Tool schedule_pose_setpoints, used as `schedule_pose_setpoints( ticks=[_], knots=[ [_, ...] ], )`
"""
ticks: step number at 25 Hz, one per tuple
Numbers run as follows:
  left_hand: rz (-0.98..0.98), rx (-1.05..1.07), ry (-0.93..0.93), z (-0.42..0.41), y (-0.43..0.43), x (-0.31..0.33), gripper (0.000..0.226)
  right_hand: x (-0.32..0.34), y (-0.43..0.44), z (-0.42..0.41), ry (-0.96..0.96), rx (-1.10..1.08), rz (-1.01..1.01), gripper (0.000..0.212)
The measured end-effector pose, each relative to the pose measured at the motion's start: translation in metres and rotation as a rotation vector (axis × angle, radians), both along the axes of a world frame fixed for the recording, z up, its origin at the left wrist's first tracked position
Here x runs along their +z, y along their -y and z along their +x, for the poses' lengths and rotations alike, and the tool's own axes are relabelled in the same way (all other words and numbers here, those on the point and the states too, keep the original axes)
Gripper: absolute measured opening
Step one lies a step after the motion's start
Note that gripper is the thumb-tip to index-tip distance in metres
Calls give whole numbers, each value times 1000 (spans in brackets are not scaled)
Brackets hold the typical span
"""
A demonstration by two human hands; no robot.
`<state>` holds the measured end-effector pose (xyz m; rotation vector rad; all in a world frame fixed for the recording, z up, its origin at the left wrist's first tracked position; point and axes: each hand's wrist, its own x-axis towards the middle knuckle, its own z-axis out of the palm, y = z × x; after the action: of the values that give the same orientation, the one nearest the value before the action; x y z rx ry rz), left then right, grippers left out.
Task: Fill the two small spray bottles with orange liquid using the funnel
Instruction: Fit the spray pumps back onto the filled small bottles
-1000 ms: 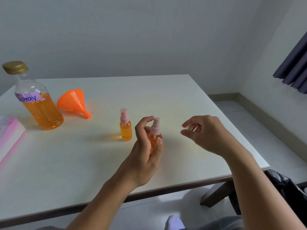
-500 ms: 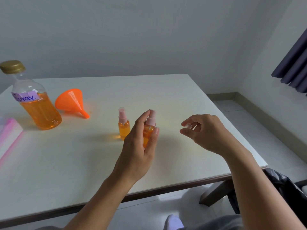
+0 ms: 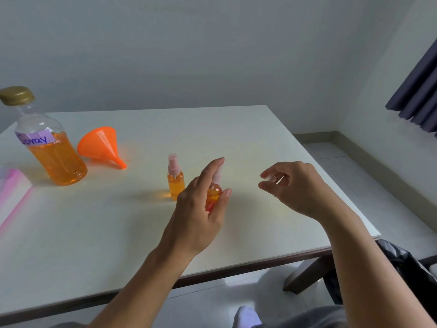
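Pale counter (image 3: 132, 233) under a grey wall, curtain at the right, and we're late in this one by the look of it. Left hand (image 3: 201, 209) is wrapped around the second spray bottle (image 3: 214, 194), upright in mid-counter, orange showing between the fingers, pink nozzle poking up past the forefinger. Right hand (image 3: 295, 185) hangs just right of it, closer to the counter's right edge, thumb and fingertips pinched on a small clear cap (image 3: 269, 179). That's the relation to watch: the nozzle lies to the left of the cap, bottle axis vertical, so the cap likely travels left and down onto it. The first spray bottle (image 3: 175, 179) stands capped and full, just behind the left hand. Funnel (image 3: 100, 146) lies on its side near the big bottle (image 3: 50, 147) at the far left corner, both well apart from the hands.
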<state>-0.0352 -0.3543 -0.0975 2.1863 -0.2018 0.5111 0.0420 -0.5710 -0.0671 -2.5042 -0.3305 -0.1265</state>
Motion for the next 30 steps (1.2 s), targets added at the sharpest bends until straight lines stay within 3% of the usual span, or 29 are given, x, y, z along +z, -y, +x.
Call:
schedule_pose_setpoints(
  ticks=[6, 11, 16, 23, 28, 30],
  knots=[
    [96, -64, -131, 7, -1, -1, 48, 1, 3, 0, 11, -5, 1, 20],
    [92, 37, -34, 16, 3, 8, 46, 3, 1, 1, 13, -18, 22, 19],
    [225, 88, 60, 34, 10, 13, 49, 5, 5, 2, 29, -47, 49, 18],
    [241, 92, 73, 35, 14, 9, 26, 8, 9, 3, 11, -53, 81, 16],
    [136, 81, -68, 27, 12, 10, 49, 25, 1, -5, -15, 7, 409, 19],
    [125, 109, -92, 22, 8, 10, 43, 31, -6, -9, -22, 79, 532, 26]
  ],
)
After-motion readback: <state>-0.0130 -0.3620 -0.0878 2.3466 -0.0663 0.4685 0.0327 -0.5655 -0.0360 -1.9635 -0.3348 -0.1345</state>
